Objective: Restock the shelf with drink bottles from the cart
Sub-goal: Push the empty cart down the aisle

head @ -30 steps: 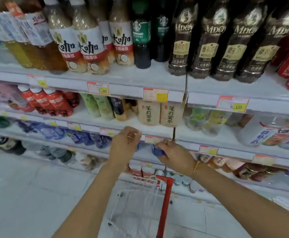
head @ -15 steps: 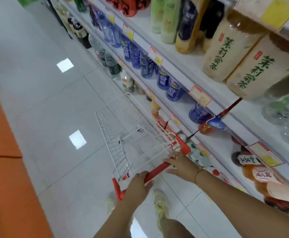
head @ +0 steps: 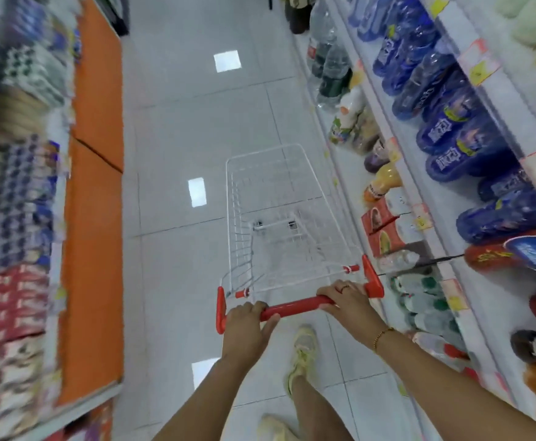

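The white tiled floor (head: 171,122) carries the wire cart (head: 292,246) mid-frame; the shelf (head: 511,113) at right holds rows of blue bottles (head: 460,138).

A pale tiled floor (head: 171,128) shows bright reflections. At left, blurred packets (head: 12,297) sit above an orange plinth (head: 95,218). A yellowish shoe (head: 303,354) stands on the tiles.
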Tool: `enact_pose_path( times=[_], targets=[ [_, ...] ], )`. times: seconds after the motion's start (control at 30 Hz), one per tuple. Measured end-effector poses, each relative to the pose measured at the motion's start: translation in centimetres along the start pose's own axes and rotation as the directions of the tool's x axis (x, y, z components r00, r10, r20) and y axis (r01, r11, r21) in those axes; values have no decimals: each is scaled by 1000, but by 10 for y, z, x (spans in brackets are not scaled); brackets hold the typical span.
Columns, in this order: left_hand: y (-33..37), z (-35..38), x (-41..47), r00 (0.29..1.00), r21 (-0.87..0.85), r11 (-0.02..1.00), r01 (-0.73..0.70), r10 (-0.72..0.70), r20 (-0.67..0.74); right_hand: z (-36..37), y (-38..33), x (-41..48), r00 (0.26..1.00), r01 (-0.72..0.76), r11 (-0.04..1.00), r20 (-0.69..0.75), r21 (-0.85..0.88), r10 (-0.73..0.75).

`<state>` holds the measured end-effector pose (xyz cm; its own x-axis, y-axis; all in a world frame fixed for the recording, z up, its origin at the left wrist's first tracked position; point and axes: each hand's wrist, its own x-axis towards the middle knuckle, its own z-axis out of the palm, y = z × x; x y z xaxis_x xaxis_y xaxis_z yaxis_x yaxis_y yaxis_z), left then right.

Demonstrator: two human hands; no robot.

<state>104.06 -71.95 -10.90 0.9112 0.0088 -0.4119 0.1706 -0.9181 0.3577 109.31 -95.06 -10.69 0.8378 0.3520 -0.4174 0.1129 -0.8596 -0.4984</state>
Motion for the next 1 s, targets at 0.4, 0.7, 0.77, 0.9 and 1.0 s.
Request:
enact_pose_path(
  times=[0.4,0.7,0.77,0.9,1.0],
  targets=[
    [-182,1,-161,950,-390,882,263,-307,-53,135,-171,-23,936,316,942,201,-113,-290],
    [-189,59,-320,815,-646,595,478,-574,74,197,-208,-111,774,504,838,540,-208,-331],
    [-173,76,-355,760,-720,476,506,-640,111,207,-206,-130,728,557,805,585,-203,-357],
    [-142,117,-421,650,-805,266,530,-737,184,228,-207,-172,617,632,753,706,-181,-348],
    [-121,148,-470,590,-821,173,544,-775,227,246,-207,-211,544,674,717,776,-178,-319]
  ],
)
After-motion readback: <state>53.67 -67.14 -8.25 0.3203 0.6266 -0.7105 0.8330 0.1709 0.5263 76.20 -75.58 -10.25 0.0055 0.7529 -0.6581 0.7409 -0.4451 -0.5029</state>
